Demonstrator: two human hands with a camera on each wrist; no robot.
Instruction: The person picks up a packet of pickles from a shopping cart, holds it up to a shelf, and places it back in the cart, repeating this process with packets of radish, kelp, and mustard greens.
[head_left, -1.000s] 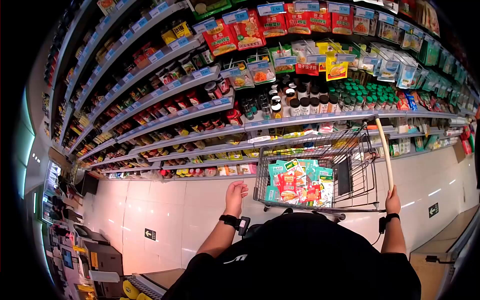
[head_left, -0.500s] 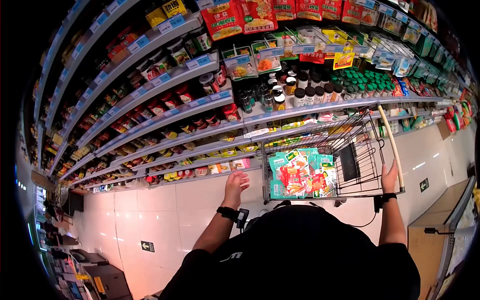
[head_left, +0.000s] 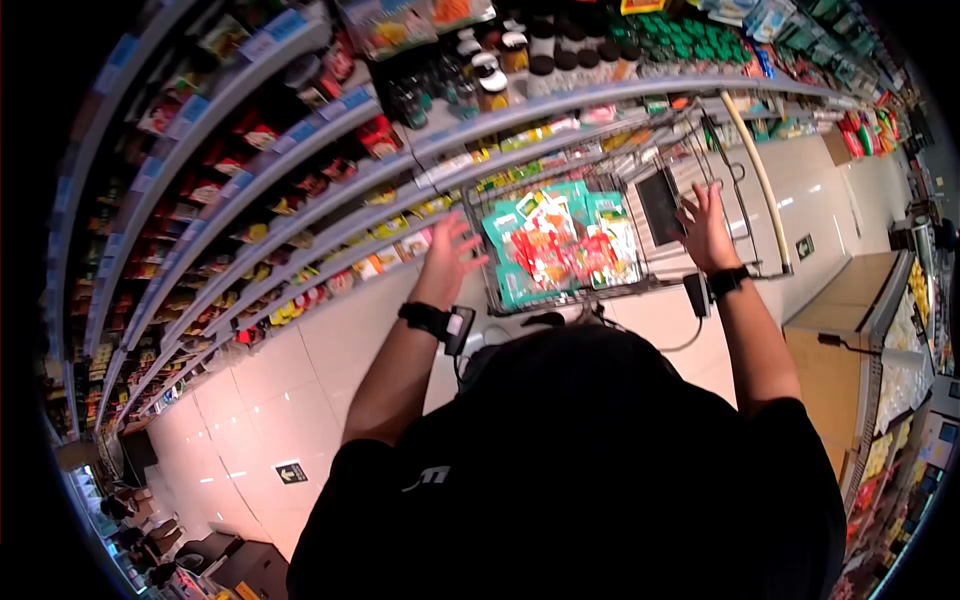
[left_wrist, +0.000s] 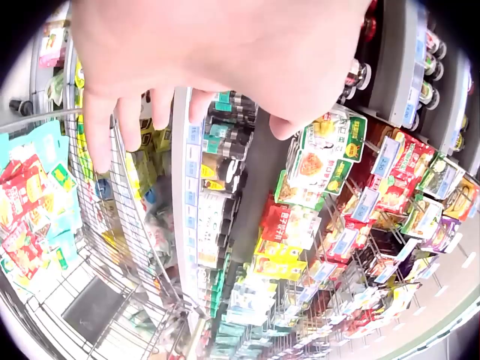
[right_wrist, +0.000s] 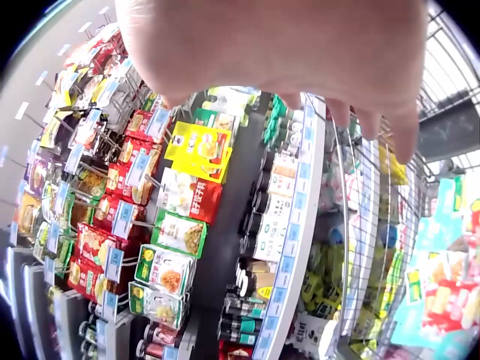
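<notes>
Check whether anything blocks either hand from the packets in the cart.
Nothing visible does. The left hand and right hand hover open-fingered over the open-topped shopping cart; its packets lie uncovered between them.

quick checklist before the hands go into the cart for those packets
1. Left hand free: ok, fingers spread, holding nothing.
2. Right hand free: ok, open above the cart's dark panel, off the handle.
3. Packets reachable: ok, they lie in a loose pile inside the cart, uncovered from above.
4. Cart close to the shelves: ok, its far side sits right beside the shelf edge.
5. Cart steady: cannot tell, neither hand holds it.
6. Room on the shelf: cannot tell, too blurred.
</notes>
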